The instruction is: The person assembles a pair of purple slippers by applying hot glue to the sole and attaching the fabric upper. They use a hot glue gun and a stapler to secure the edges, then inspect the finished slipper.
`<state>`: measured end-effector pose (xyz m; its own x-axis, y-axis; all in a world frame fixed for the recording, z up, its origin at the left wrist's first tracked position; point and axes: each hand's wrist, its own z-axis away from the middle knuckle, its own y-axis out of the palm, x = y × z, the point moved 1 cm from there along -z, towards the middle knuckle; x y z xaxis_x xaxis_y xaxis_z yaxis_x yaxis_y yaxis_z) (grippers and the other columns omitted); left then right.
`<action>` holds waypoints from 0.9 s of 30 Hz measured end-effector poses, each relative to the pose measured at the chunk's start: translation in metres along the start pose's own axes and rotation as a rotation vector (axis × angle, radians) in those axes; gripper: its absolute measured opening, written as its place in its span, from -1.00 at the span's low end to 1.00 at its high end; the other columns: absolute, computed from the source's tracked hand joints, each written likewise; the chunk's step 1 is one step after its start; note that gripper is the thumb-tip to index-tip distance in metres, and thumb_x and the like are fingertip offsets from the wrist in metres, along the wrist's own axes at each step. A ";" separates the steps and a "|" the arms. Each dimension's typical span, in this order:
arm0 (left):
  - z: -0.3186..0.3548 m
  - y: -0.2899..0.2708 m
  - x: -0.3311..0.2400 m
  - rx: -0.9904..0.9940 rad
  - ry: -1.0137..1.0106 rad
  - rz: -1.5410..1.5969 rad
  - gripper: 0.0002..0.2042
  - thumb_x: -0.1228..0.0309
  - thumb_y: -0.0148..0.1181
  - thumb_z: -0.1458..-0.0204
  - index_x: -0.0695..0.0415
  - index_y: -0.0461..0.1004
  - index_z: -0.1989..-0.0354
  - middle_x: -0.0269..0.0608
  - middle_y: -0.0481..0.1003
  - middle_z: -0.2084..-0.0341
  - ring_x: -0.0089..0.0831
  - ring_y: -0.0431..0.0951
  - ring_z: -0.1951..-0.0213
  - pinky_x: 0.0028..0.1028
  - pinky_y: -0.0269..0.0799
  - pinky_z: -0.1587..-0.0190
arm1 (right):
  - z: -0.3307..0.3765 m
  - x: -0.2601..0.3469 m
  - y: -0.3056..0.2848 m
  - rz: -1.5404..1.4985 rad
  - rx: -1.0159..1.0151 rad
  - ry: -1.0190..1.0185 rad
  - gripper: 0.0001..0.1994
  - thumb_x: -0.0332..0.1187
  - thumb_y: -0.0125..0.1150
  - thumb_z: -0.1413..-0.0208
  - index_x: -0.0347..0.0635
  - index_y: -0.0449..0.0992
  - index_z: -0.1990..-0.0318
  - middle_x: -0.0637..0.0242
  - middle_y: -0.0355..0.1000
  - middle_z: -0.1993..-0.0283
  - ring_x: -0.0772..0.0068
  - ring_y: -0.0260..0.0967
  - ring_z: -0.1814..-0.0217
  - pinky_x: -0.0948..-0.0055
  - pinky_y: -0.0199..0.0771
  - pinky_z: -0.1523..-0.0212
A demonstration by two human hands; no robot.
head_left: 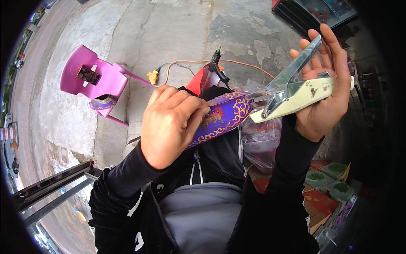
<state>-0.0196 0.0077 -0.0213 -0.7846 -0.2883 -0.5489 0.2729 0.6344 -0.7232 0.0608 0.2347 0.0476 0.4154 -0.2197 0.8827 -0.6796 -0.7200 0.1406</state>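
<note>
Between left hand (169, 122), pinching it, and right hand (323, 108), cradling a stapler (305, 96), lies a purple band (224, 119).

1. A pink plastic chair (112, 80) at left, with a dark phone (88, 75) lying on it.
2. A yellow plug block (152, 77) near the chair, beside an orange cord (190, 61) that curves across the concrete floor (139, 29).
3. A black glue gun (214, 62) near the centre, a red item (196, 81) just beside it.
4. A clear plastic bag (263, 142) right of centre.
5. Green containers (337, 169) at lower right.
6. A dark metal frame (53, 187) at lower left.
7. A dark-framed case (327, 17) at upper right, perhaps glass-topped; that side is dim.
</note>
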 end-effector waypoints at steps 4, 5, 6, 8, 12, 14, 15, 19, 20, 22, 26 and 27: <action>-0.002 0.002 -0.007 -0.008 0.029 -0.009 -0.90 0.51 0.41 0.09 0.12 0.61 0.39 -0.30 0.54 0.48 -0.25 0.46 0.35 -0.31 0.33 0.04 | 0.007 -0.012 0.029 -0.036 0.014 0.031 -0.44 -0.06 -0.17 -0.39 -0.48 0.38 -0.18 -0.08 0.40 -0.15 0.21 0.47 -0.02 0.19 0.59 0.03; -0.003 0.003 -0.008 -0.021 0.062 -0.026 -0.90 0.50 0.39 0.09 0.12 0.59 0.40 -0.29 0.50 0.50 -0.25 0.46 0.34 -0.31 0.34 0.07 | 0.008 -0.013 0.035 -0.060 0.043 0.021 -0.45 -0.06 -0.16 -0.38 -0.48 0.40 -0.16 -0.07 0.41 -0.12 0.22 0.47 0.00 0.19 0.59 0.05; -0.004 0.003 -0.008 -0.041 0.095 -0.043 -0.90 0.49 0.38 0.09 0.12 0.57 0.41 -0.28 0.47 0.52 -0.25 0.47 0.33 -0.31 0.34 0.09 | 0.010 -0.014 0.039 -0.076 0.039 0.040 -0.46 -0.07 -0.15 -0.37 -0.47 0.42 -0.14 -0.03 0.43 -0.10 0.27 0.47 0.02 0.24 0.59 0.07; -0.005 0.003 -0.008 -0.061 0.126 -0.064 -0.90 0.48 0.37 0.09 0.11 0.54 0.43 -0.28 0.44 0.54 -0.25 0.47 0.33 -0.31 0.35 0.11 | 0.011 -0.014 0.043 -0.039 0.020 0.072 -0.47 -0.07 -0.14 -0.38 -0.46 0.42 -0.14 -0.01 0.43 -0.08 0.30 0.47 0.04 0.27 0.59 0.08; -0.005 0.002 -0.009 -0.068 0.133 -0.068 -0.89 0.47 0.37 0.09 0.12 0.52 0.46 -0.27 0.42 0.55 -0.26 0.47 0.34 -0.32 0.36 0.11 | 0.010 -0.017 0.046 -0.021 0.007 0.082 -0.48 -0.07 -0.11 -0.37 -0.44 0.44 -0.12 0.07 0.46 -0.01 0.40 0.49 0.09 0.38 0.59 0.13; -0.006 0.003 -0.010 -0.067 0.136 -0.068 -0.88 0.46 0.36 0.09 0.12 0.51 0.47 -0.27 0.41 0.56 -0.26 0.46 0.35 -0.32 0.36 0.11 | 0.010 -0.018 0.046 -0.011 0.001 0.082 -0.48 -0.07 -0.11 -0.37 -0.44 0.45 -0.12 0.10 0.47 0.02 0.42 0.49 0.12 0.40 0.58 0.15; -0.006 0.003 -0.011 -0.064 0.135 -0.069 -0.88 0.45 0.36 0.09 0.12 0.50 0.48 -0.27 0.40 0.56 -0.26 0.46 0.36 -0.32 0.36 0.11 | 0.010 -0.019 0.046 -0.012 0.001 0.083 -0.49 -0.07 -0.10 -0.37 -0.43 0.45 -0.12 0.11 0.48 0.04 0.43 0.49 0.14 0.41 0.58 0.15; -0.006 0.006 -0.011 -0.073 0.143 -0.066 -0.88 0.44 0.35 0.08 0.12 0.49 0.49 -0.27 0.39 0.57 -0.26 0.44 0.38 -0.31 0.36 0.10 | 0.010 -0.019 0.046 -0.022 0.006 0.073 -0.51 -0.09 -0.06 -0.37 -0.41 0.46 -0.11 0.15 0.50 0.11 0.46 0.49 0.23 0.44 0.56 0.22; -0.006 0.007 -0.010 -0.071 0.142 -0.067 -0.88 0.44 0.35 0.08 0.11 0.50 0.49 -0.28 0.39 0.57 -0.27 0.44 0.38 -0.31 0.36 0.10 | 0.011 -0.019 0.047 -0.030 -0.024 0.059 -0.55 -0.11 0.03 -0.33 -0.40 0.49 -0.04 0.18 0.49 0.17 0.47 0.48 0.27 0.46 0.53 0.27; -0.005 0.008 -0.010 -0.067 0.142 -0.068 -0.88 0.43 0.35 0.09 0.11 0.50 0.49 -0.28 0.39 0.58 -0.27 0.44 0.37 -0.31 0.36 0.10 | 0.012 -0.020 0.048 -0.088 -0.053 0.027 -0.62 -0.15 0.21 -0.25 -0.39 0.55 0.09 0.23 0.47 0.29 0.50 0.45 0.35 0.48 0.47 0.37; -0.004 0.007 -0.009 -0.057 0.095 -0.090 -0.87 0.40 0.37 0.07 0.09 0.55 0.38 -0.29 0.43 0.54 -0.26 0.45 0.35 -0.30 0.34 0.08 | 0.008 -0.026 0.048 -0.095 -0.118 -0.031 -0.70 -0.20 0.28 -0.22 -0.31 0.51 0.19 0.31 0.43 0.38 0.56 0.41 0.43 0.52 0.43 0.42; -0.001 0.003 -0.008 -0.047 0.060 -0.099 -0.86 0.40 0.37 0.07 0.08 0.56 0.34 -0.30 0.44 0.52 -0.25 0.45 0.34 -0.30 0.33 0.07 | 0.008 -0.027 0.047 -0.079 -0.131 -0.052 -0.71 -0.20 0.29 -0.22 -0.30 0.50 0.21 0.32 0.43 0.39 0.57 0.40 0.44 0.53 0.42 0.42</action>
<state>-0.0129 0.0129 -0.0183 -0.8386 -0.3087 -0.4488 0.1670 0.6385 -0.7513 0.0219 0.2014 0.0266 0.4993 -0.2021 0.8425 -0.7152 -0.6451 0.2691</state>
